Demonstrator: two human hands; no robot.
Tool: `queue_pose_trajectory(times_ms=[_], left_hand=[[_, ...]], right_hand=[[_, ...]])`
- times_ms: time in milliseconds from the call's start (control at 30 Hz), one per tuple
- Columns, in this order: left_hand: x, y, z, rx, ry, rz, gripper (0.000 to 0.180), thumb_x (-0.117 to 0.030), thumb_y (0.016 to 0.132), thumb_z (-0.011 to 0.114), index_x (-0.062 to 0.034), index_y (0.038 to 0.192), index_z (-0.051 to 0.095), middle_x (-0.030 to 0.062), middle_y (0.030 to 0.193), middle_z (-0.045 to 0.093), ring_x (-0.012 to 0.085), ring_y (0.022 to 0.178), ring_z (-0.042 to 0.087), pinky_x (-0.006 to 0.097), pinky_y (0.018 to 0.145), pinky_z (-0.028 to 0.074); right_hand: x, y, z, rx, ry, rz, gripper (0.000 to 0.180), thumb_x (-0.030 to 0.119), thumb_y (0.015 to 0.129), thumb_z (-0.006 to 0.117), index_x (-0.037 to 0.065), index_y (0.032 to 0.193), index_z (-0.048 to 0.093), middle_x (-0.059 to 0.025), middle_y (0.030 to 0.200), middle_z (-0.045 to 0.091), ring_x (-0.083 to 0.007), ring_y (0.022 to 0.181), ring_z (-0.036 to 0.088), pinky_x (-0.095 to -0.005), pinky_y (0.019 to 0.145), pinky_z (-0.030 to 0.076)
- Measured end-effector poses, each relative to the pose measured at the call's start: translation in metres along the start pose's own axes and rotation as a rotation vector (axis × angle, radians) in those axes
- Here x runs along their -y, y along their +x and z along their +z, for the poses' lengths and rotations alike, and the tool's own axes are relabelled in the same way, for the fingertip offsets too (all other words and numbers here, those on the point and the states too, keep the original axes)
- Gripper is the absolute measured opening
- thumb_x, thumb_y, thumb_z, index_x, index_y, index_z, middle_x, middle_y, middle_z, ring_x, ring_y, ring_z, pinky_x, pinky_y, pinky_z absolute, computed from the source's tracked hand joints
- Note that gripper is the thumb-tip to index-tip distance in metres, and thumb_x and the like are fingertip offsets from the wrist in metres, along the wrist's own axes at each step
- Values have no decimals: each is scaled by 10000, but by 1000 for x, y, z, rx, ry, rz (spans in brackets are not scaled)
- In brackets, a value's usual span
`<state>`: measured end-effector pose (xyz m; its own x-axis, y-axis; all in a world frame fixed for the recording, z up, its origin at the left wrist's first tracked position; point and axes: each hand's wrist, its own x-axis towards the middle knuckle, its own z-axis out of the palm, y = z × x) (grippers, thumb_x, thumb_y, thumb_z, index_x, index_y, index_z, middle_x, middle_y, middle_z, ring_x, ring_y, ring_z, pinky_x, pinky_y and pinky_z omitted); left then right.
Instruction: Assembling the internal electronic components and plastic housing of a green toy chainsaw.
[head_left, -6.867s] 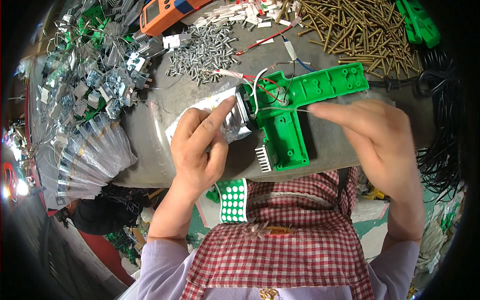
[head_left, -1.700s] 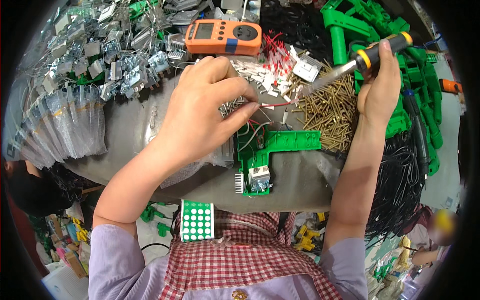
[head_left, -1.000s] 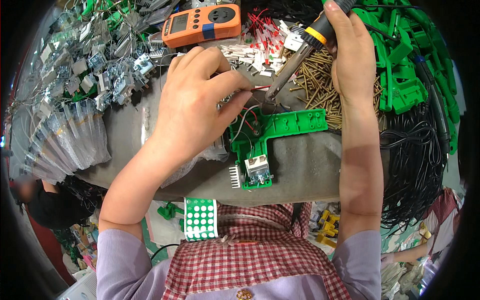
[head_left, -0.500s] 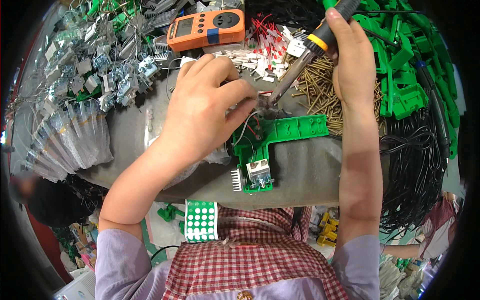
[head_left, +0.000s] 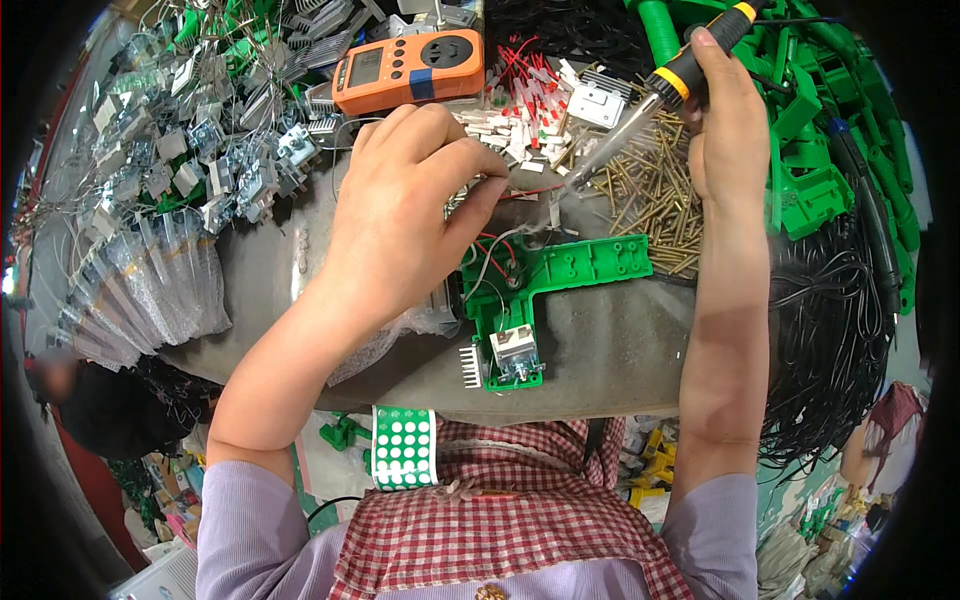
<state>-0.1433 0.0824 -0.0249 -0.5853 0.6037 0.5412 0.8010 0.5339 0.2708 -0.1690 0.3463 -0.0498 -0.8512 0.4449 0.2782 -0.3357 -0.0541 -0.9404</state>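
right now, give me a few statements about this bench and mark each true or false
1. The right hand holds a tool with yellow bands on its black handle. True.
2. The orange meter lies beyond the left hand. True.
3. The left hand is spread flat and touches nothing. False: its fingers are bent, and it appears to pinch a red wire.
4. A white-and-metal part sits in the near end of the green housing. True.
5. The heap of brass-coloured pieces is left of the left hand. False: the brass-coloured pieces lie to its right.
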Motion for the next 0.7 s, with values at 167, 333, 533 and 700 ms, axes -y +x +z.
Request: queue_pose_trajectory(times_ms=[167, 333, 533, 700], left_hand=[[2, 2, 3, 7, 10, -15, 139, -20, 704, 712, -45, 828, 654, 70, 784, 529, 255, 775, 528, 357, 695, 430], [0, 6, 5, -1, 7, -25, 132, -33, 711, 710, -51, 830, 656, 68, 788, 532, 255, 778, 528, 361, 705, 428], [0, 6, 10, -14, 15, -20, 142, -40, 708, 714, -62, 835, 655, 61, 790, 535, 251, 777, 530, 366, 706, 424], [-3, 6, 12, -17, 26, -24, 146, -43, 707, 718, -67, 836, 656, 59, 798, 533, 250, 780, 527, 362, 705, 422]], right_hand=[[4, -4, 11, -32, 46, 45, 203, 298, 896, 620, 97, 876, 595, 51, 746, 496, -32, 641, 396, -209, 556, 279], [-3, 0, 5, -32, 37, 32, 212, 307, 893, 624, 104, 847, 581, 52, 738, 495, -32, 637, 397, -208, 557, 279], [-7, 1, 4, -27, 30, 50, 225, 313, 896, 621, 104, 831, 569, 48, 724, 490, -38, 623, 391, -209, 547, 276], [-7, 0, 4, 6, 46, 48, 228, 311, 901, 615, 103, 825, 563, 44, 717, 485, -40, 616, 386, -208, 537, 269]])
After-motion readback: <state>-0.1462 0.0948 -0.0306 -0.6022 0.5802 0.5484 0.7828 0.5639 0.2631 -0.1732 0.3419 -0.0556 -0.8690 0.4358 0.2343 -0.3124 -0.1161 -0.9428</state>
